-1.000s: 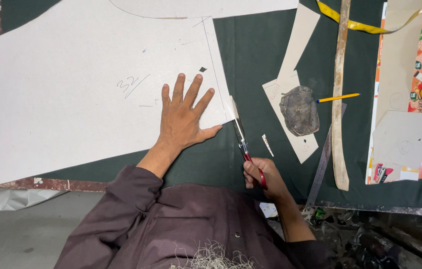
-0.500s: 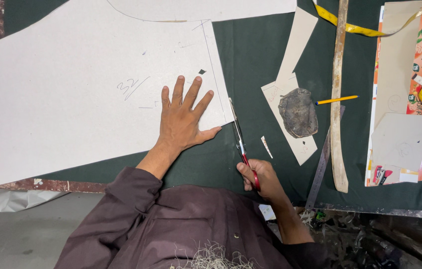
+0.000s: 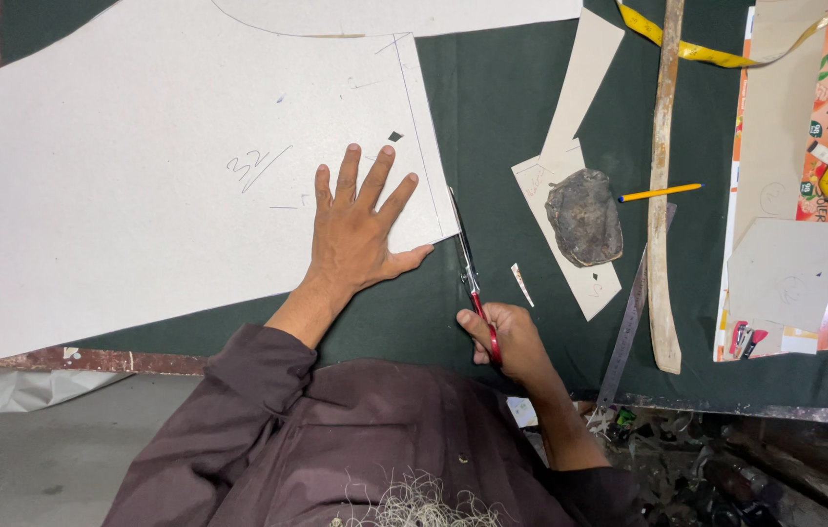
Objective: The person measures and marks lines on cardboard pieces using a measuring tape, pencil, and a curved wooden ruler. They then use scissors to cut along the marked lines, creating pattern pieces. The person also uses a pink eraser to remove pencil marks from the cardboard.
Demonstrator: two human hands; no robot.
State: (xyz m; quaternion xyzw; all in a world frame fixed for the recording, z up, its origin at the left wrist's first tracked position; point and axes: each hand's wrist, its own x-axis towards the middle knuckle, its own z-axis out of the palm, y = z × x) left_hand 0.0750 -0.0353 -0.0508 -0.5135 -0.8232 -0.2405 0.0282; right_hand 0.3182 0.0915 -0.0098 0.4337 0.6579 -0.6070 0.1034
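**Scissors drawn back along the card's edge**

Since the earlier frames, the scissors (image 3: pixel 470 268) are drawn a little nearer the body, while the left hand (image 3: pixel 355 234) is kept in place. That hand is spread flat, fingers splayed, pressed on the card (image 3: pixel 141 176) and gripping nothing. The right hand (image 3: pixel 502 337) is closed round the red handles; how far the blades are parted cannot be told. The blades are pointed away from the body, their long axis laid along the card's right edge, just beside the left thumb. A stone (image 3: pixel 585 217) is left well to the right.
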